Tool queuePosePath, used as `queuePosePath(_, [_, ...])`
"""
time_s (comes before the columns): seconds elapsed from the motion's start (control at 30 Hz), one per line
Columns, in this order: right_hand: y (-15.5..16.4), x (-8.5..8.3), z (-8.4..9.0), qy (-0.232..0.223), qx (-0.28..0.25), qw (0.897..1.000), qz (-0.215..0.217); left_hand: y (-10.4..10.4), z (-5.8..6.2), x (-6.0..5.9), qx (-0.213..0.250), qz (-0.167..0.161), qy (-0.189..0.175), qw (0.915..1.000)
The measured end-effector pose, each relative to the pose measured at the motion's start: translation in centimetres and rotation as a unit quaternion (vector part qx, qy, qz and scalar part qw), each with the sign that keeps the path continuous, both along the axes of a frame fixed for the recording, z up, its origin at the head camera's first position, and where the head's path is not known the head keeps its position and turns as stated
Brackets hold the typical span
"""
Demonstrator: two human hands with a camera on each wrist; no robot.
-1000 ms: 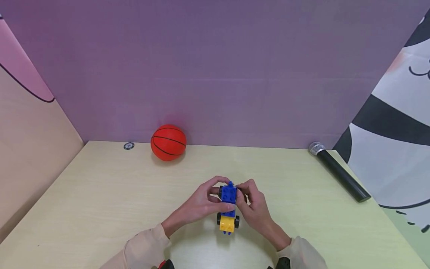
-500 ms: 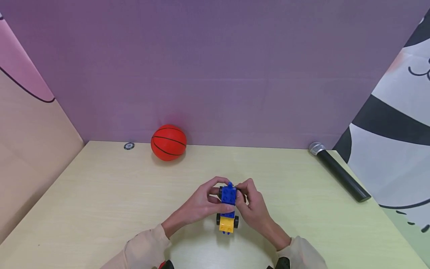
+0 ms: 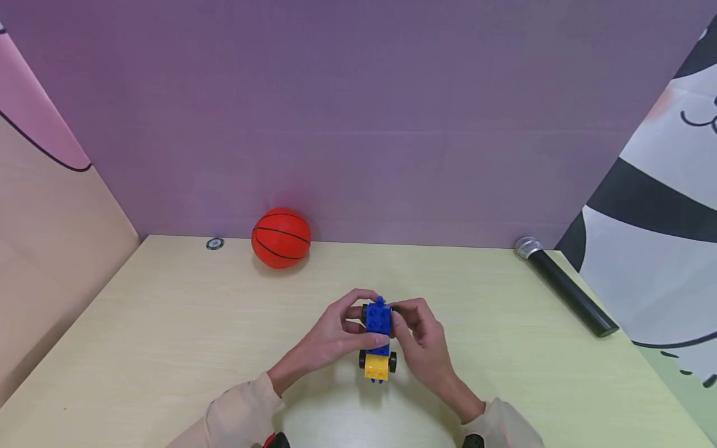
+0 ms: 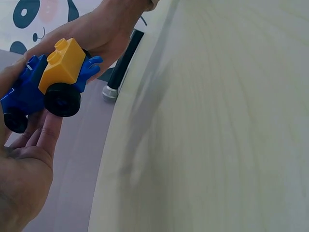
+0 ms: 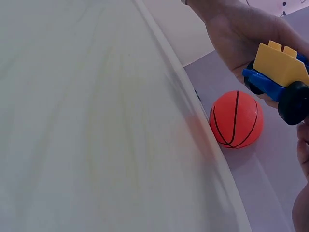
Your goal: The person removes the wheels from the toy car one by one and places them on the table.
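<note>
A toy brick car with a blue body, a yellow brick at its near end and black wheels is held above the pale wooden table. My left hand grips its blue part from the left, and my right hand grips it from the right. In the left wrist view the car lies against my left fingers. The right wrist view shows the yellow brick and a black wheel of the car, lifted off the table.
A small orange basketball rests at the back against the purple wall, also seen in the right wrist view. A small round token lies left of it. A black microphone lies at the back right. Panels enclose the table's sides.
Both hands have carried the brick car slightly away from me and a little left. Ball, token and microphone have stayed put.
</note>
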State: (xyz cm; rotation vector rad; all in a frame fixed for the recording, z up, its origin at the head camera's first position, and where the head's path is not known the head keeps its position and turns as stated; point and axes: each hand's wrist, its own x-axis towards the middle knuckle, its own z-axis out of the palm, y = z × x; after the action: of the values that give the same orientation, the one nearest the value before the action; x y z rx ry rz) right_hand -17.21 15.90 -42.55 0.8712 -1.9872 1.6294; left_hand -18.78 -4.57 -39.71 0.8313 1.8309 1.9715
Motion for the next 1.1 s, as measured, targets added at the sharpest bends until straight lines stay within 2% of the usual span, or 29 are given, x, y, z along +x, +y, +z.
queuePosePath(0.33, [-0.08,-0.15,0.21,0.021,0.022,0.999,-0.011,0.00,-0.03,0.02,-0.018,-0.005,0.006,0.9998])
queuePosePath(0.77, [0.38,-0.27,0.17,0.007,0.026,0.999,0.038,-0.10,-0.14,-0.03,-0.022,-0.011,-0.006,0.9997])
queuePosePath(0.93, [0.45,-0.24,0.16,-0.017,0.018,0.999,0.039,-0.22,-0.19,-0.11,-0.022,-0.005,-0.003,0.9997])
queuePosePath(1.1, [0.44,-0.16,0.23,-0.042,-0.012,0.998,0.052,-0.29,-0.41,-0.21,-0.014,-0.007,-0.004,0.9999])
